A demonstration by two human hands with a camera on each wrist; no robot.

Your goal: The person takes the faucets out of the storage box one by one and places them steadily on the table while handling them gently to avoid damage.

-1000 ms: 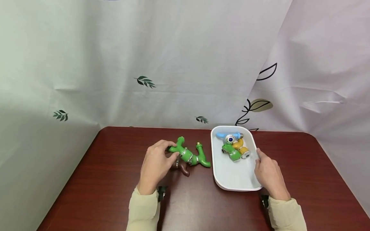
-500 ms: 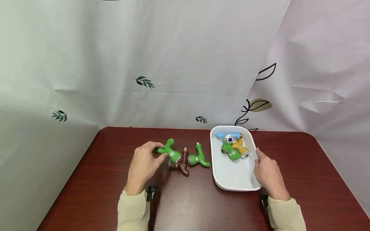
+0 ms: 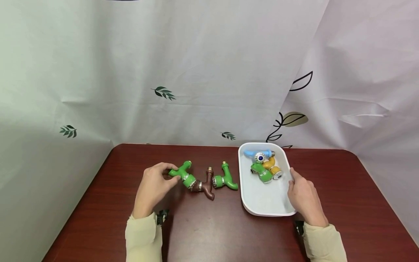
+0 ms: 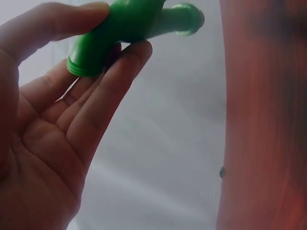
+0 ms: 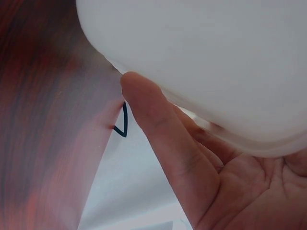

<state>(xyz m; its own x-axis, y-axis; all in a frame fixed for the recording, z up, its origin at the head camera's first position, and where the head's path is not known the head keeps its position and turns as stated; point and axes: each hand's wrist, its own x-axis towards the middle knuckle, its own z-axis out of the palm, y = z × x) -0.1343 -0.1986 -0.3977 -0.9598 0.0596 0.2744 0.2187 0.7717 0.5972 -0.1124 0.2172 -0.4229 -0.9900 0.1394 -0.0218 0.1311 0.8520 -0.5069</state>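
My left hand (image 3: pixel 151 187) pinches a green tap (image 3: pixel 183 174) by one end between thumb and fingertips. Its knob end overlaps the handle of a brown tap (image 3: pixel 207 186) lying on the table. A second green tap (image 3: pixel 226 178) with a brass-coloured threaded end lies just right of the brown one. In the left wrist view, the thumb is on the upper side of the held green tap (image 4: pixel 129 19), with fingers beneath. My right hand (image 3: pixel 304 198) grips the right rim of a white tray (image 3: pixel 266 203); the right wrist view shows a finger along the tray's outer wall (image 5: pixel 206 57).
Inside the tray are a light blue tap (image 3: pixel 253 153), a yellow tap (image 3: pixel 275 171) and a green tap (image 3: pixel 262 172), with a silver knob (image 3: pixel 260 157) among them. A pale patterned sheet (image 3: pixel 196 72) hangs behind the dark red table (image 3: pixel 209 233).
My left hand has moved left with the green tap, from over the brown and second green taps to the brown tap's left end. The right hand and tray stay put.
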